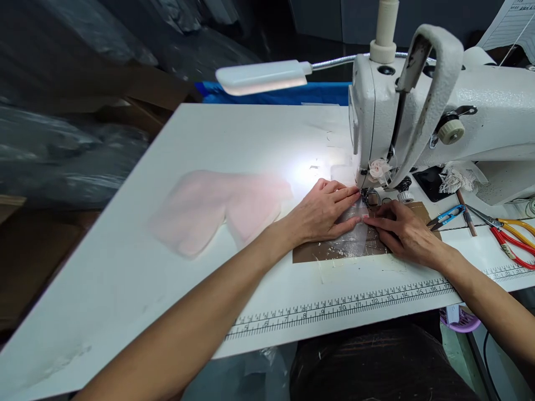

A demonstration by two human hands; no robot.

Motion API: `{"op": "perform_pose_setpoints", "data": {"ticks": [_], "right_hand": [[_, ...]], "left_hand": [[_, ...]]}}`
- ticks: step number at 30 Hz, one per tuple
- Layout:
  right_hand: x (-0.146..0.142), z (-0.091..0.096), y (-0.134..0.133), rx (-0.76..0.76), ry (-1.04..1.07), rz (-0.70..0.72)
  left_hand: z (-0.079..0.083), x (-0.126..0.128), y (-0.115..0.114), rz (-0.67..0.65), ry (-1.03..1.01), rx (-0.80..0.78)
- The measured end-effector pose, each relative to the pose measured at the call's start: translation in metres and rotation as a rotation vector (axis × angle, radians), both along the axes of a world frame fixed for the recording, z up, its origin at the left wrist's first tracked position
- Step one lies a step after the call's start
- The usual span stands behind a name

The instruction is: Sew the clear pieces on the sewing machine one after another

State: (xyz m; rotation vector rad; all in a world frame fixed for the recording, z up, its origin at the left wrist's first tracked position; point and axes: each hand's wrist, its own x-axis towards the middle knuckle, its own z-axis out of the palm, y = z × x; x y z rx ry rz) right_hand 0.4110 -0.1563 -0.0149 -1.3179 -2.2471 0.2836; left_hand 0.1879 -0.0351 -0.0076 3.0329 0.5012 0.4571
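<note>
Pressing sheer fabric flat at the presser foot

Nearest is the printed ruler strip along the desk front edge, handy for measuring. Beyond it, the left hand and right hand lie flat, fingers stretched, fingertips nearly meeting. Neither grips anything. Both press down on a sheer fabric piece, likely to hold it taut. It lies over a brown patch, with its far end at the presser foot. Whether the foot is down is hard to tell.

Left of the hands, pale pink fabric pieces are set aside within reach. To the right are blue snips and red-handled scissors. Behind stands the sewing machine, and a lamp is aimed at the stitching spot.
</note>
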Motion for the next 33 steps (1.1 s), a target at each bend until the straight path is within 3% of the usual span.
{"op": "perform_pose_setpoints", "data": {"ticks": [16, 22, 28, 33], "right_hand": [[0.0000, -0.0016, 0.0005, 0.018, 0.010, -0.005], [-0.0010, -0.0019, 0.0003, 0.030, 0.027, -0.012], [-0.0006, -0.0048, 0.0024, 0.056, 0.058, -0.008], [-0.0009, -0.0037, 0.0028, 0.081, 0.054, -0.004]], "left_hand": [[0.0006, 0.0034, -0.0045, 0.026, 0.069, 0.126], [0.0004, 0.0027, -0.0058, 0.017, -0.030, 0.173], [-0.0010, 0.0065, -0.0063, -0.161, -0.123, 0.044], [0.0027, 0.0034, -0.0075, -0.215, -0.173, 0.034]]}}
